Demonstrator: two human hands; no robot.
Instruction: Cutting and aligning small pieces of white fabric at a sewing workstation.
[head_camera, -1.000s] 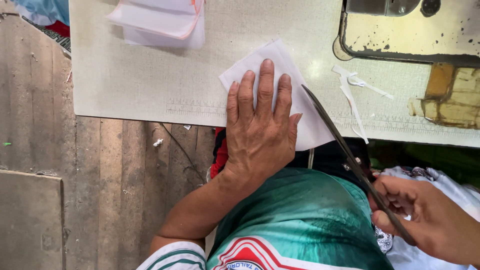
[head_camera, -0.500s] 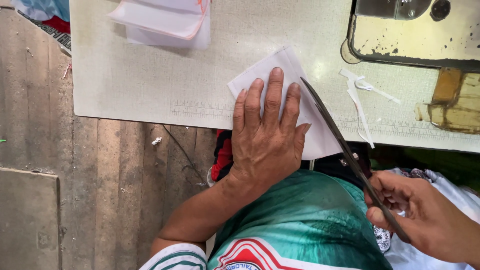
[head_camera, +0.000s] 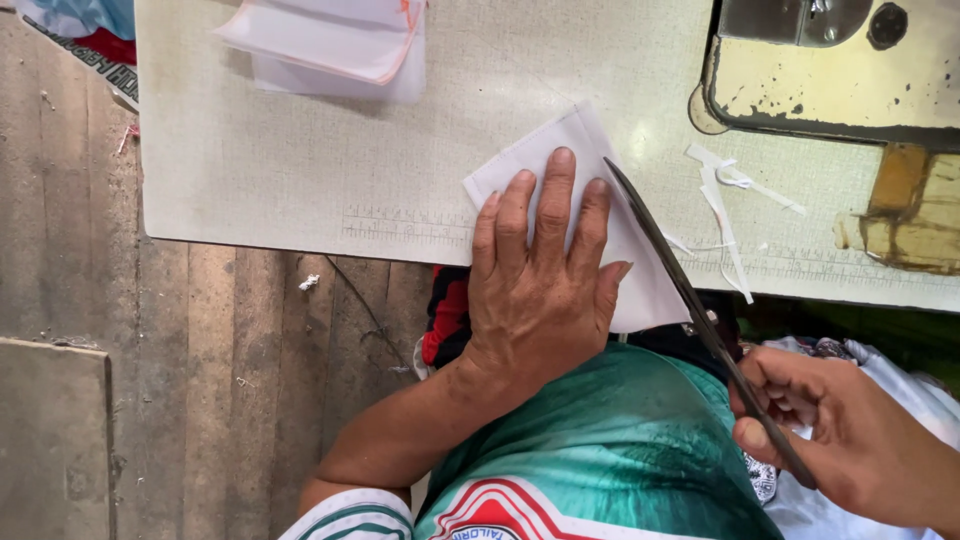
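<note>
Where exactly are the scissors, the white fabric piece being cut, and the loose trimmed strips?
scissors (head_camera: 668, 258): head view, on the dark blade along the fabric's edge.
white fabric piece (head_camera: 560, 150): head view, on its bare upper corner above the fingers.
trimmed strips (head_camera: 722, 200): head view, on a white scrap on the table.

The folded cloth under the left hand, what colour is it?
White, plain, seen in the head view: the folded cloth lies under the left hand.

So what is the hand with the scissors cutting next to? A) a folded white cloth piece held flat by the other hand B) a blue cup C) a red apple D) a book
A: the left hand lies flat on the folded white cloth piece at the table edge, while the right hand holds the long scissors along the cloth's right edge.
</note>
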